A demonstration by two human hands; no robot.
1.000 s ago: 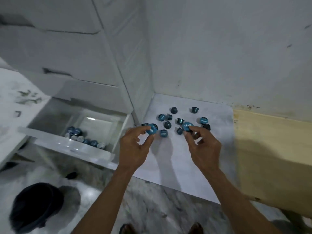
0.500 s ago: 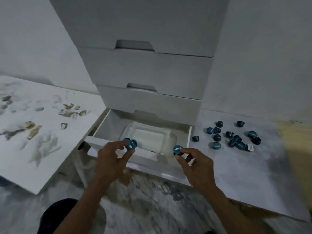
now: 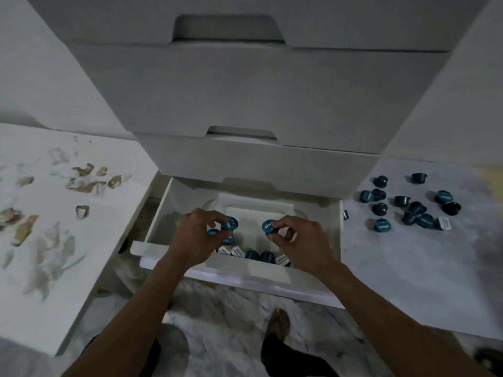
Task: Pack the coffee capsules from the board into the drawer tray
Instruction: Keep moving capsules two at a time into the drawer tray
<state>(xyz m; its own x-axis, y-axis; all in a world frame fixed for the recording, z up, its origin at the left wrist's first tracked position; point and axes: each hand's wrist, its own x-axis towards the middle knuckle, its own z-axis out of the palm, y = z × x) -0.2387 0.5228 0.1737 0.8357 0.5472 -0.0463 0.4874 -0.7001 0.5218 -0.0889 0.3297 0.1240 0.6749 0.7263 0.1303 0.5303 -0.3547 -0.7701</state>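
Nearest the camera, a short row of capsules (image 3: 251, 254) already lies along the front edge of the tray (image 3: 285, 213) in the open drawer (image 3: 217, 272), some lid up and some on their sides, so part of the packing is done.

Just above that row, both hands hover over the tray. The left hand (image 3: 198, 235) pinches a blue capsule (image 3: 230, 223) between thumb and fingertips, with what looks like a second one (image 3: 212, 232) tucked lower in the same grip. The right hand (image 3: 296, 236) pinches one capsule (image 3: 269, 226) by its rim, lid facing the camera. Neither has let go yet. The rest of the tray behind the hands looks bare.

Farther off to the right, well apart from both hands, about a dozen loose capsules (image 3: 408, 202) are scattered on the white board (image 3: 422, 268). By my count, more than half the job remains.
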